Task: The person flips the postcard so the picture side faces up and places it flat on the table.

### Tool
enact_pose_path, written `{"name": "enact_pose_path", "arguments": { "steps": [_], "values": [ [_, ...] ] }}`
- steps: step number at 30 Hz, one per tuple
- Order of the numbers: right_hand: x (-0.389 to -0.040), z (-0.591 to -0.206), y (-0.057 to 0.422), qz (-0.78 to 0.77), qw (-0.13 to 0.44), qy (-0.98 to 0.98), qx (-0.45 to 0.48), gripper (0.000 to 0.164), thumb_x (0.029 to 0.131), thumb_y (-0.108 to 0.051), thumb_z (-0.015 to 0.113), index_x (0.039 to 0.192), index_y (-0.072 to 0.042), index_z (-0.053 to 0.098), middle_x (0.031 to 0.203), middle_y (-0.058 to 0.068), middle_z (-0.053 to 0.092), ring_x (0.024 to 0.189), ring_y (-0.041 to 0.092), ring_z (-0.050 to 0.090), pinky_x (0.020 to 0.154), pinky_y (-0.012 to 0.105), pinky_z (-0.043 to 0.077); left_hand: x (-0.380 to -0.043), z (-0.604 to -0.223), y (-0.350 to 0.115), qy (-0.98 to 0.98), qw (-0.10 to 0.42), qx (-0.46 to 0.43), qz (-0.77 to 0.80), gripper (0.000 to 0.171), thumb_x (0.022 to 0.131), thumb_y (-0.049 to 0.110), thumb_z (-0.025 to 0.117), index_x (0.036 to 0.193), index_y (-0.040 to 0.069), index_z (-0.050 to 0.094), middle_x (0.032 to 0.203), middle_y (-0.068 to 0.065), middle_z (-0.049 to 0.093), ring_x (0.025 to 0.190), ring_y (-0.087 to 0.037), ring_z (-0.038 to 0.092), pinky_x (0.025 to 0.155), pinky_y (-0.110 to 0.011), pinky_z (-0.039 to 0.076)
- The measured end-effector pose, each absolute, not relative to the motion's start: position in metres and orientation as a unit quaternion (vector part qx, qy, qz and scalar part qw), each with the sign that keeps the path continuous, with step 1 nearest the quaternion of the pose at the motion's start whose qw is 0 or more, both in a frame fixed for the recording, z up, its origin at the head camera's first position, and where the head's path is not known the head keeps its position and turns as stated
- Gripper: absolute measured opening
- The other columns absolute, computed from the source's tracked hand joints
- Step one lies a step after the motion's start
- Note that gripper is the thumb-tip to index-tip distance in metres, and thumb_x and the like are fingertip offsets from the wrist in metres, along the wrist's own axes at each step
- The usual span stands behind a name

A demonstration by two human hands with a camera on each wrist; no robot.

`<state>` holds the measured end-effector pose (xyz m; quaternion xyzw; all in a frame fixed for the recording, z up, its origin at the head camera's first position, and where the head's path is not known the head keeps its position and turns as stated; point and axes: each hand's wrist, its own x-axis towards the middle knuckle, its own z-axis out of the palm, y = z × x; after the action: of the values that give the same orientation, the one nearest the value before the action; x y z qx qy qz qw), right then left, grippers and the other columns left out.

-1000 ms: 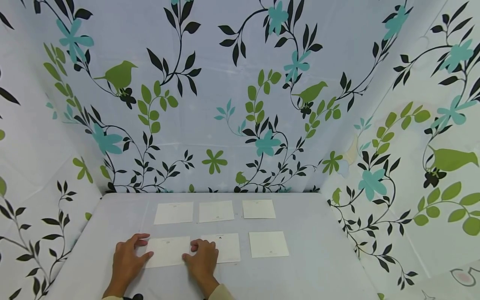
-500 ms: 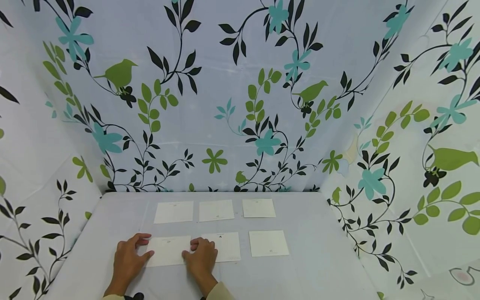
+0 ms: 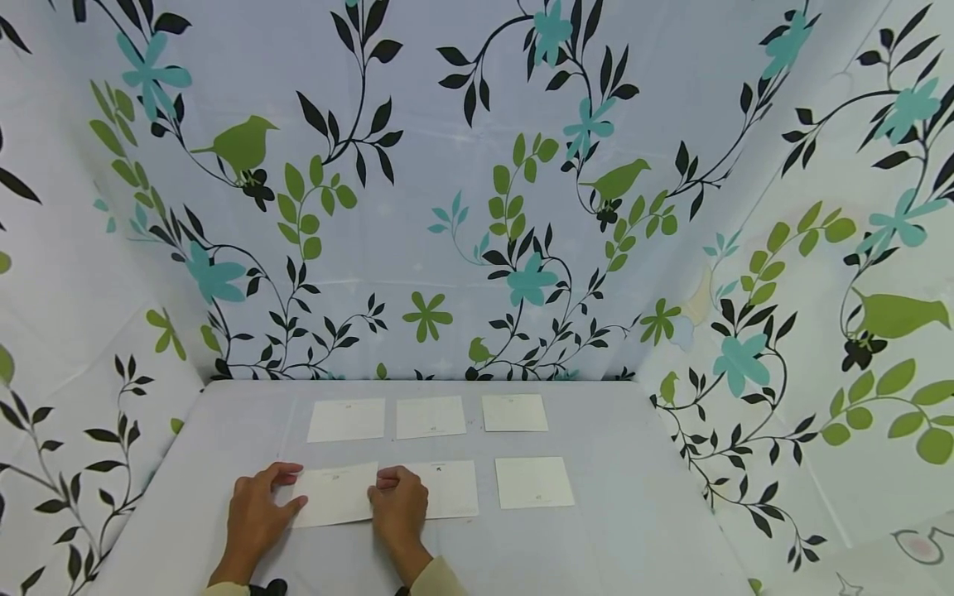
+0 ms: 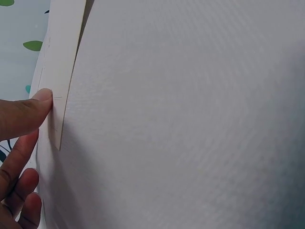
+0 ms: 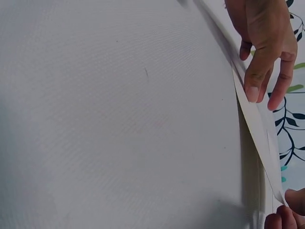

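In the head view, a white paper card (image 3: 335,497) at the front left of the table lies between both hands. My right hand (image 3: 400,509) pinches its right edge between thumb and fingers. The right wrist view shows that end of the card (image 5: 257,131) raised off the table. My left hand (image 3: 257,515) is at the card's left end, thumb resting on it and the other fingers loosely extended. In the left wrist view the thumb (image 4: 43,95) touches the card near its corner. The right hand partly covers a second card (image 3: 452,490) beside it.
A third card (image 3: 534,483) lies at the right of the front row. Behind is a row of 3 cards, the left one (image 3: 346,420), the middle one (image 3: 431,416) and the right one (image 3: 515,413). Patterned cloth (image 3: 417,232) walls the white table (image 3: 619,530).
My right hand has closed its thumb and fingers on the card's right edge, and that edge has lifted slightly. The left hand has hardly moved.
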<state>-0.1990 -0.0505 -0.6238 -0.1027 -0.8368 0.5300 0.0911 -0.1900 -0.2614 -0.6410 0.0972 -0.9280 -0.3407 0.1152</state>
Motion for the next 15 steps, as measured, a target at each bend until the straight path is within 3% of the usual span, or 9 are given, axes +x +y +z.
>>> {"name": "enact_pose_path", "arguments": {
  "steps": [15],
  "values": [
    [-0.2085,-0.6291,-0.0431,0.587,0.028,-0.800,-0.122,0.020,0.075,0.003,0.088,0.080,-0.015,0.078,0.068,-0.011,0.070,0.063,0.002,0.062,0.061,0.021,0.050,-0.1890,-0.6423,-0.2647,-0.928,0.111,0.087,-0.344,0.050,0.073,0.007,0.092,0.120,0.005,0.073,0.112,-0.019,0.079,0.103,-0.035,0.054,0.083,-0.045,0.036]
  ]
}}
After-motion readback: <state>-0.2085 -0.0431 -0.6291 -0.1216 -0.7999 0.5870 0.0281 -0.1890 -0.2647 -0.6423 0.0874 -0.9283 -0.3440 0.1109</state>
